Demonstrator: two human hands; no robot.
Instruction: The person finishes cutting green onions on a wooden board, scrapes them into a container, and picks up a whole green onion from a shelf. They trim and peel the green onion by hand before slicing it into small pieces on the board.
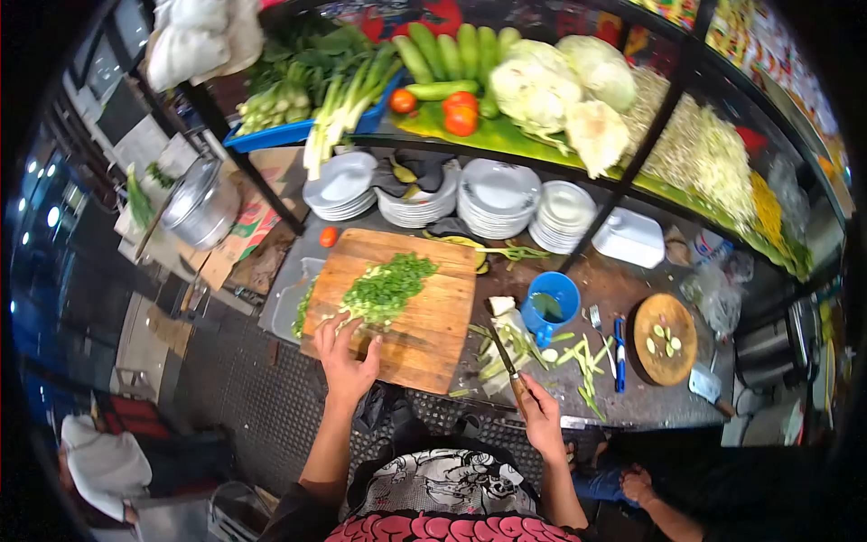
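Note:
A wooden cutting board [433, 307] lies on the counter, bearing a pile of chopped green onion [390, 285]. At the pile's lower edge is my left hand [348, 361], fingers spread, holding nothing; whether it touches the board is unclear. My right hand [540, 415] is wrapped round the wooden handle of a knife [503, 350], to the right of the board. The blade points up and away, over pale vegetable trimmings [510, 361].
A blue mug [551, 303], a blue pen-like item [619, 352] and a round board [646, 339] stand right. Behind are plate stacks [499, 194] under a vegetable shelf [506, 140]. A metal pot [203, 208] is left. People's parts show at lower left and lower right.

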